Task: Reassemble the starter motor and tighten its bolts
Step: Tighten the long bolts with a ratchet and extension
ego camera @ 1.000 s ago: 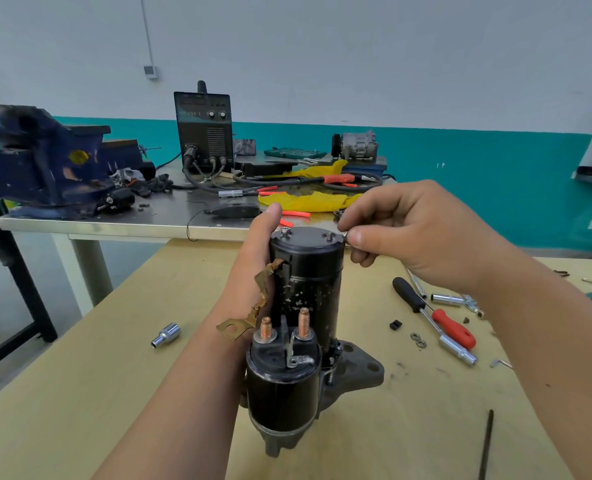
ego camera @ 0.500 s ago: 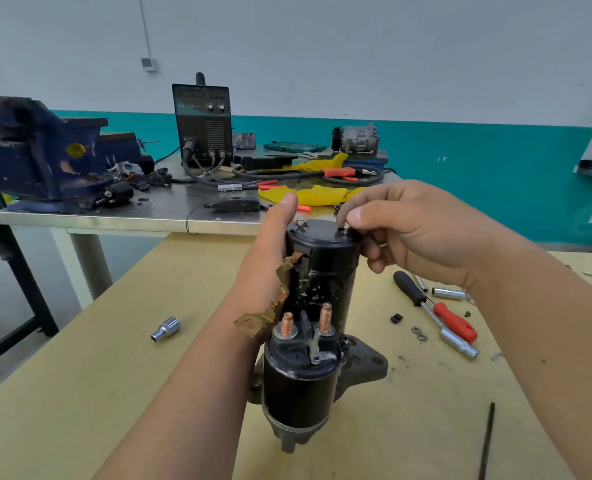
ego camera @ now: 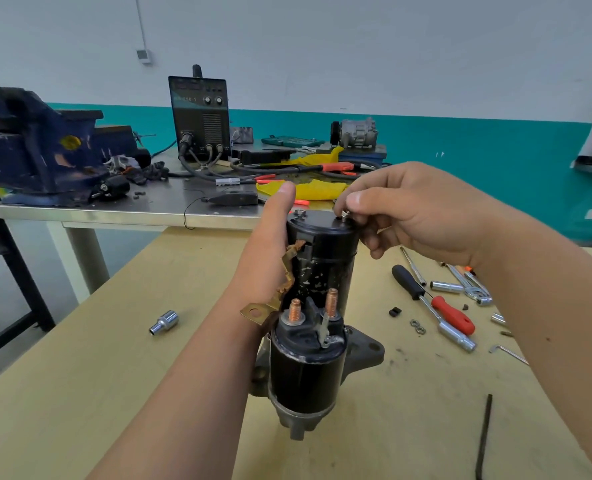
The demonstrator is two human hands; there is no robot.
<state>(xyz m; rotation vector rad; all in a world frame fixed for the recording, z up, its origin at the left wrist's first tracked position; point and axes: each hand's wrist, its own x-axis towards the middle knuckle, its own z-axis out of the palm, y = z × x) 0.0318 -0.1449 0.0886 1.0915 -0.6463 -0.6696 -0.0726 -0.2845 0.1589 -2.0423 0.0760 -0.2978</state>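
While the left grip [ego camera: 269, 252] clasps the black cylindrical starter motor [ego camera: 322, 271], the right grip [ego camera: 416, 213] seemingly pinches its small silver bolt [ego camera: 345, 213]; tilting risks cross-threading.

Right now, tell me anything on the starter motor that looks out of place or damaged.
The brass strap hangs loose, its eyelet bolted to neither copper stud. Black paint on the starter motor is flaked in patches.
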